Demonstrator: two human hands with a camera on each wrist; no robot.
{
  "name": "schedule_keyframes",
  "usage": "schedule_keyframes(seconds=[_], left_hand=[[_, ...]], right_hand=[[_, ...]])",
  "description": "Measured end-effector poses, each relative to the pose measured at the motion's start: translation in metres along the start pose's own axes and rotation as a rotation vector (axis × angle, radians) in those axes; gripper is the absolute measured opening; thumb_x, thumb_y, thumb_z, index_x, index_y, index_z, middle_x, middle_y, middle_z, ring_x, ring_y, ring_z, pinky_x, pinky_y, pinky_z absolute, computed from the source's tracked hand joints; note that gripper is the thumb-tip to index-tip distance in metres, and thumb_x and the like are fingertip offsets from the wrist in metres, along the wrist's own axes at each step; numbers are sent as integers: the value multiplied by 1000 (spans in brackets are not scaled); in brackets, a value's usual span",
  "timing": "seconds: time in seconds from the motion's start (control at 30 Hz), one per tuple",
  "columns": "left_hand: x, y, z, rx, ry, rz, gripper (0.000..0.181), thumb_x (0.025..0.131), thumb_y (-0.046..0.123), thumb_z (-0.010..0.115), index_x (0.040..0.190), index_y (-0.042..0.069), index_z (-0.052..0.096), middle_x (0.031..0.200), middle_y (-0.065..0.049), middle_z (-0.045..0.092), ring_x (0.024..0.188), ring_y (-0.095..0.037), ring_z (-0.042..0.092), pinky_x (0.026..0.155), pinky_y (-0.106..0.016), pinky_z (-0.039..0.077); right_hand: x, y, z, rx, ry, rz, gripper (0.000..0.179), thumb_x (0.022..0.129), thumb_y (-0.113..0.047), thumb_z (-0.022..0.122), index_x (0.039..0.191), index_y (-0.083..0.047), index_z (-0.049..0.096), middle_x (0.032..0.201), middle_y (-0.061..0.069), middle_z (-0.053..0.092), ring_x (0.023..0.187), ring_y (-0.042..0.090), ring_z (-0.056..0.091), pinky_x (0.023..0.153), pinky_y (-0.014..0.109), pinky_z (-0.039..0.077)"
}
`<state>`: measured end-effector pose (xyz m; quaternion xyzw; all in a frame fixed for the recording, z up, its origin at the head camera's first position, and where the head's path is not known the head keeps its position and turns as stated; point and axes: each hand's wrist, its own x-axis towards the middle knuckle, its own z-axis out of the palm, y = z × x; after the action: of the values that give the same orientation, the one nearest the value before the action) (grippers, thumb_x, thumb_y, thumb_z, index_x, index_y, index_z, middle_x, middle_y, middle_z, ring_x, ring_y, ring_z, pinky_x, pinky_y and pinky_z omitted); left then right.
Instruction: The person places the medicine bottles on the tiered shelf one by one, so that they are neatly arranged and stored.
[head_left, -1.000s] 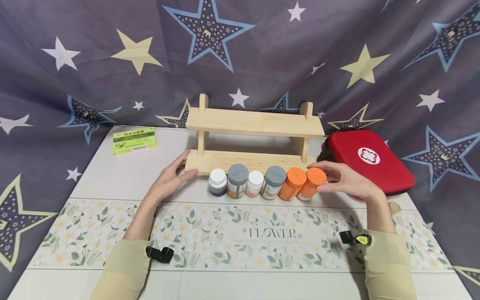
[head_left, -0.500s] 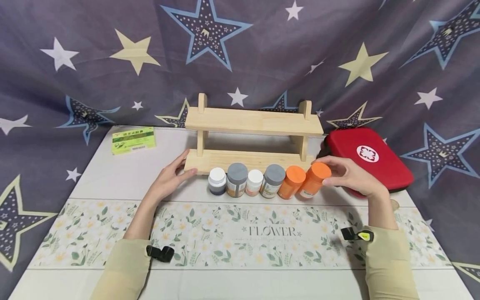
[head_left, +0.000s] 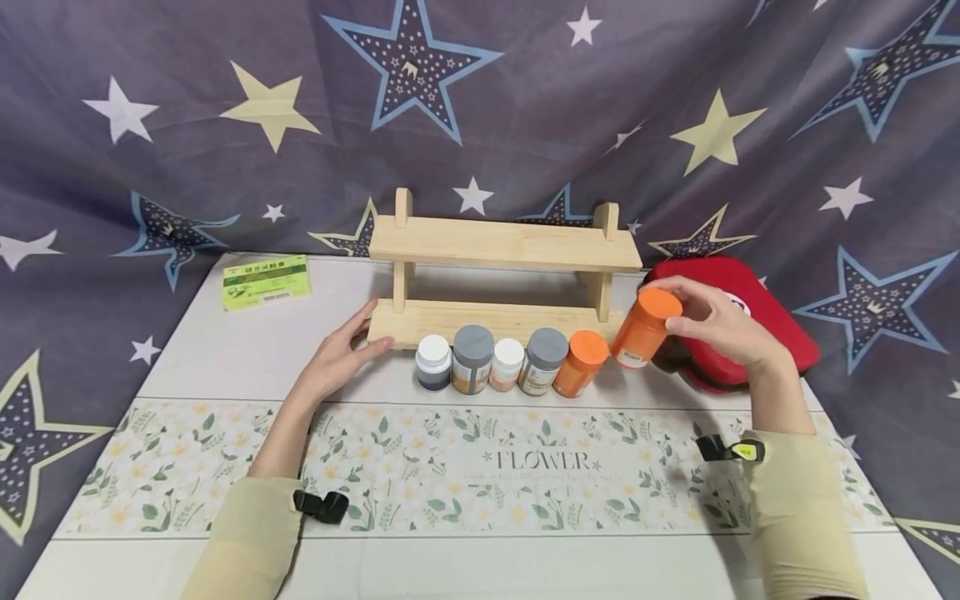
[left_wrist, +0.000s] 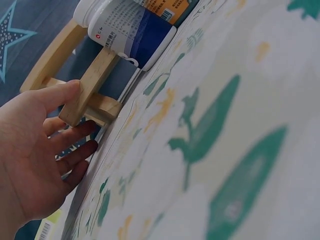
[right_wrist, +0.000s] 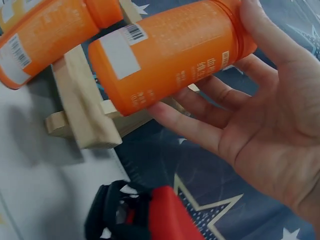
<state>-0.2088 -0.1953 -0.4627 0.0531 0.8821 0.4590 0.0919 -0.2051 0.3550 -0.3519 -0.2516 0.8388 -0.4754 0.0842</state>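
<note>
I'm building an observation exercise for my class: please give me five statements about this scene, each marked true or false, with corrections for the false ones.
1. The right hand holds an orange bottle. True.
2. The left hand holds a white-capped bottle. False: it holds the left end of the lower board of the wooden shelf.
3. Five other bottles stand in a row in front of the wooden shelf. True.
4. The red case lies to the left of the wooden shelf. False: the red case lies to its right.
5. The green box lies on the table, to the left of the wooden shelf. True.
</note>
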Motion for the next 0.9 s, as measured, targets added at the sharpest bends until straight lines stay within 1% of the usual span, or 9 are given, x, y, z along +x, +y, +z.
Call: schedule_keyframes(seconds=[0.13,0.2,0.3,0.43,0.6,0.67,0.77,0.83,0.9], left_hand=[[0,1,0,-5,0,-6,91,99,51,65,167,20,14,161,-19,45,154,-40,36,130,-58,22],[-1,1,1,-7,1,-10,90,99,51,65,167,19,14,160,-20,45,153,-41,36,130,-58,22],[-1,2,2,-6,0,-10,90,99,50,65,167,19,14,160,-20,45,153,-41,36,129,-59,22],[-2,3,2,-8,-1,-5,91,99,51,65,167,19,14,160,-20,45,153,-41,37,129,-59,22],[-2,3,1,-12,5,-7,91,98,52,65,167,20,15,160,-19,45,153,-40,37,129,-59,22],[-2,3,1,-8,4,-8,91,99,53,64,167,20,14,161,-20,45,153,-40,37,129,-59,22],[-2,3,0,-5,1,-10,91,99,54,64,167,20,14,161,-20,44,153,-40,37,129,-59,22],[-2,3,0,-2,-1,-10,92,98,54,64,167,20,13,162,-20,44,153,-41,36,129,-60,21],[-2,3,0,-1,0,-16,92,98,54,64,167,21,13,162,-19,43,154,-40,35,129,-60,21]], right_hand=[[12,-14,-8,-8,12,-18,46,95,5,60,139,-10,56,120,-7,69,102,7,70,86,19,61],[19,-21,-10,14,4,-29,46,96,6,58,139,-11,55,119,-7,69,101,7,71,86,19,61],[30,-30,-13,77,-9,-60,46,97,8,56,139,-12,55,119,-7,69,102,7,71,87,19,61],[45,-43,-12,131,-1,-83,43,99,5,56,138,-11,56,119,-5,68,103,8,70,89,19,61],[67,-61,-6,64,64,-80,38,101,-4,58,137,-15,58,117,-6,68,100,9,69,87,18,60],[76,-68,-4,59,75,-90,36,101,-6,59,136,-15,58,115,-4,68,99,10,69,86,18,61],[90,-77,-1,119,64,-114,35,100,-6,59,135,-13,58,115,1,68,100,13,70,87,21,62],[100,-83,2,180,51,-116,34,101,-6,59,134,-12,57,114,4,68,99,16,72,86,25,64],[110,-88,6,207,50,-112,33,101,-8,60,133,-13,57,115,6,69,98,17,73,84,28,65]])
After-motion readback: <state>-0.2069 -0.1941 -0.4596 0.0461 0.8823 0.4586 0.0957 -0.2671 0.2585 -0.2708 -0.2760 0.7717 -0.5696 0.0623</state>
